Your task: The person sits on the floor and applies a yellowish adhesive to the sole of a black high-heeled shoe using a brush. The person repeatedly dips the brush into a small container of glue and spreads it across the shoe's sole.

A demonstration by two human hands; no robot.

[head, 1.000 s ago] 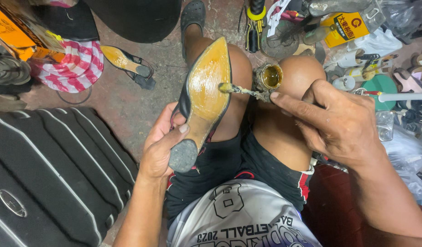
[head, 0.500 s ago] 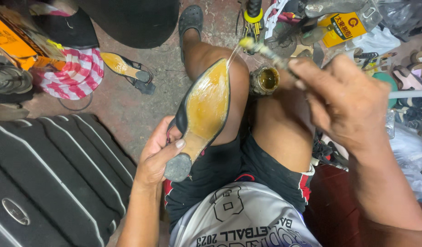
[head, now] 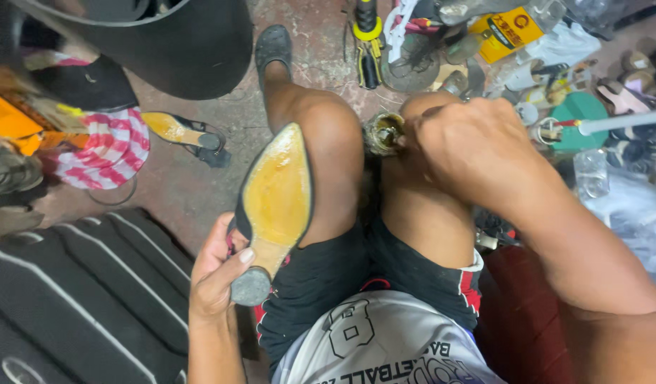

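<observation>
Two hands: left hand (head: pixel 218 274), right hand (head: pixel 470 146). Two yellow-soled shoes: held shoe (head: pixel 275 199), floor shoe (head: pixel 179 131). One glue tin (head: pixel 382 132). One screwdriver (head: pixel 368 43).

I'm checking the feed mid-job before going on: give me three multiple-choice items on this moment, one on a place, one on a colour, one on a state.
1. Where does the upturned shoe rest?
A. on the person's left thigh
B. on the floor
C. inside the black tub

2. What colour is the coated sole?
A. blue
B. yellowish
C. white

3. What is the right hand doing?
A. lying flat and open on the knee
B. gripping the shoe's heel
C. closed at the mouth of the small glue tin

Answers: 1 A, the left hand props the shoe sole-up along that thigh. 2 B, the sole shines yellowish. 3 C, its fingers are curled right at the tin between the knees.
</observation>
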